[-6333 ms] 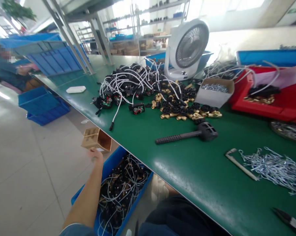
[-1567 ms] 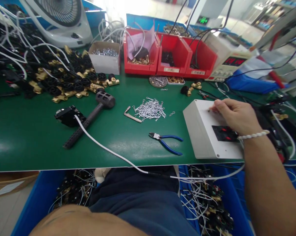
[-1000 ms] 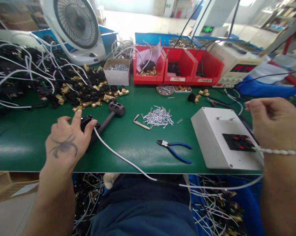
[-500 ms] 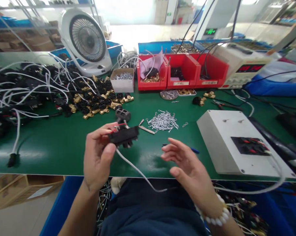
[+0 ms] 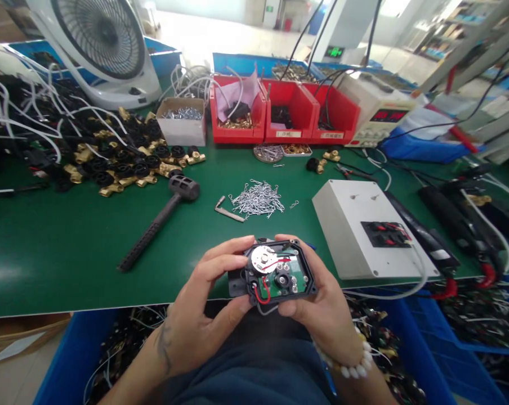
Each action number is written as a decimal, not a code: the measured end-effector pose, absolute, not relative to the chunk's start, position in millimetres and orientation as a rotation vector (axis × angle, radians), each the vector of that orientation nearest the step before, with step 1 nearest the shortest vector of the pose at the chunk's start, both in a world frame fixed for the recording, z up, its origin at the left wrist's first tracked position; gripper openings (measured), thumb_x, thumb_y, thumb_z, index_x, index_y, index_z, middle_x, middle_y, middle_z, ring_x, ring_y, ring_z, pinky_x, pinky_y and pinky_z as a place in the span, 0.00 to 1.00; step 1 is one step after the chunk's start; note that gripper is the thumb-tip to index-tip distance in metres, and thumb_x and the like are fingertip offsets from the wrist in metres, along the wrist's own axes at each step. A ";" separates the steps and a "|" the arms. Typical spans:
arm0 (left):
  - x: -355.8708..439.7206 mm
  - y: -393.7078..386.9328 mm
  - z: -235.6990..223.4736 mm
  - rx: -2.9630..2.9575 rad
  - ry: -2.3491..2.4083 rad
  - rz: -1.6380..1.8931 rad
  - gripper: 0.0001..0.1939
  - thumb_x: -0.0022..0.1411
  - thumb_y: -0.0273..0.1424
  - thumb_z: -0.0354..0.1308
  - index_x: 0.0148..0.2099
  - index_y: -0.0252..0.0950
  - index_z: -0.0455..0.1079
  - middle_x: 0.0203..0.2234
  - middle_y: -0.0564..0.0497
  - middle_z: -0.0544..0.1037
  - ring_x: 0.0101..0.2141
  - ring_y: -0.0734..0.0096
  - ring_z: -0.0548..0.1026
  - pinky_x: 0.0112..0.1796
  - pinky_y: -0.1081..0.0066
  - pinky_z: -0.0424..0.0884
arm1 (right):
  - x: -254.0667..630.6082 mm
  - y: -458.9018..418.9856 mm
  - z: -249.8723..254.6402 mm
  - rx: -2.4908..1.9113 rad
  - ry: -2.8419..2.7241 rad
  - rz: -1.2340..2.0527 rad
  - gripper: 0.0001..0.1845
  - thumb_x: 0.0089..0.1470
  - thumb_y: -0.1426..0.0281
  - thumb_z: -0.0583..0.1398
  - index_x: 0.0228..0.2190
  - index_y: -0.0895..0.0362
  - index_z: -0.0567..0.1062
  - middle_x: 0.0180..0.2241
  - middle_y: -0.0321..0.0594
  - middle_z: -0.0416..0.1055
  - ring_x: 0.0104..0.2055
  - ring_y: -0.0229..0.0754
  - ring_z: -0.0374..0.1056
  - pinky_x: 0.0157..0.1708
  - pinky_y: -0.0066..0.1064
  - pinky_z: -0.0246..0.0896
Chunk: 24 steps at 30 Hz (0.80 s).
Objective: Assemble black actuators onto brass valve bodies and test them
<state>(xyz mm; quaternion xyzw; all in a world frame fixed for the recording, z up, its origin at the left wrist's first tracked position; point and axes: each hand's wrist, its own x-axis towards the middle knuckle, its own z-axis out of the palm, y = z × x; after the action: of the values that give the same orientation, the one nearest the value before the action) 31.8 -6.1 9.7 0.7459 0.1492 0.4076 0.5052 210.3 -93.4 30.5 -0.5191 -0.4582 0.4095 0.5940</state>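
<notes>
Fingers (image 5: 226, 264) of the left hand (image 5: 200, 318) and of the right hand (image 5: 328, 315) are being held partly bent, spread only as wide as a black-cased unit (image 5: 285, 270), which is being gripped by both ends, thumbs on its near side and other fingers on its far side. The black-cased unit is being held with its open face upward and tilted toward the viewer, nearer than the pile of wire clips (image 5: 258, 199) and well apart from it, around the front edge of the desk (image 5: 68, 247). A silvery disc (image 5: 264, 259), a green circuit board (image 5: 297, 264) and a looped red wire (image 5: 268, 292) are being exposed inside. The red wire could be snagged and its joint strained, it is judged, by a thumb being slid inward over the rim. If the grip were being loosened at one end, the black-cased unit could be tipped and dropped past the desk, which is being bordered, nearer than the pile and to its left, by a blue tub (image 5: 71, 354). To the pile's left, room is being taken up by a hammer (image 5: 159, 216); to its right, by a white box (image 5: 339, 236), which might be knocked if the right hand were being swung outward.
</notes>
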 end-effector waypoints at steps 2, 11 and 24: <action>30.2 -6.2 11.2 1.821 0.366 0.988 0.28 0.63 0.22 0.61 0.62 0.46 0.60 0.65 0.46 0.62 0.64 0.60 0.64 0.63 0.56 0.65 | 207.6 -92.8 32.4 -1.186 -1.031 0.937 0.37 0.47 0.58 0.72 0.56 0.50 0.67 0.52 0.41 0.74 0.50 0.42 0.75 0.49 0.27 0.74; 29.6 -10.1 20.7 1.930 0.592 1.066 0.22 0.59 0.29 0.67 0.54 0.42 0.65 0.59 0.43 0.66 0.60 0.52 0.66 0.59 0.51 0.67 | 202.9 -96.8 34.9 -1.181 -1.094 0.811 0.36 0.46 0.70 0.73 0.55 0.43 0.68 0.55 0.31 0.71 0.55 0.36 0.71 0.54 0.22 0.69; 35.5 -13.4 38.3 1.883 0.752 1.119 0.09 0.69 0.22 0.52 0.43 0.41 0.70 0.45 0.56 0.73 0.50 0.80 0.73 0.53 0.81 0.69 | 202.0 -94.7 33.1 -1.250 -1.152 0.744 0.34 0.48 0.64 0.71 0.55 0.43 0.68 0.54 0.33 0.72 0.54 0.37 0.71 0.52 0.24 0.71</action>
<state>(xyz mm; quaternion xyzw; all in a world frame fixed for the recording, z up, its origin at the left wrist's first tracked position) 35.5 -13.4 38.3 0.7447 0.2973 0.4427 0.4013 202.0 -94.7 33.1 -0.5390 -0.4968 0.3209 0.5998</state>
